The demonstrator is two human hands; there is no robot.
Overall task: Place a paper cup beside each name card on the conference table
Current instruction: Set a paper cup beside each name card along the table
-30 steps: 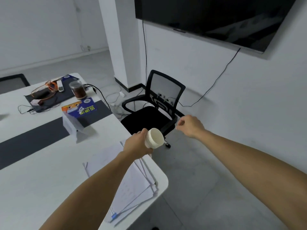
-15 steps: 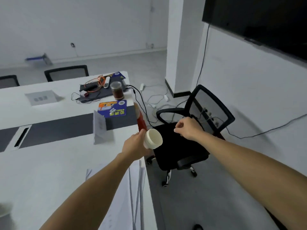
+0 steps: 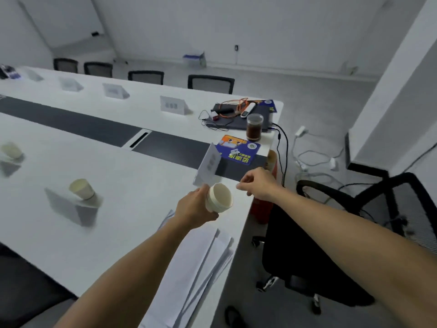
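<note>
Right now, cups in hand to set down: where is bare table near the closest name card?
Bare tabletop lies left of the nearest name card, between it and the placed cup. Another strip lies between that card and the papers, below the left hand holding the cup stack. Crowded: the far corner around the jar and cables.

White conf. table [image 3: 132, 181] w/ dark centre strip [image 3: 71, 121]. Holds name cards [image 3: 172, 104], 2 paper cups [image 3: 81, 189] at left, paper stack [image 3: 196, 268] nr edge. Also jar [image 3: 254, 126], blue leaflet [image 3: 238, 150], cables [image 3: 236, 104]

Office meeting room: long conference table [image 3: 132, 176], name cards [image 3: 172, 104], chairs [image 3: 211, 83]
</note>
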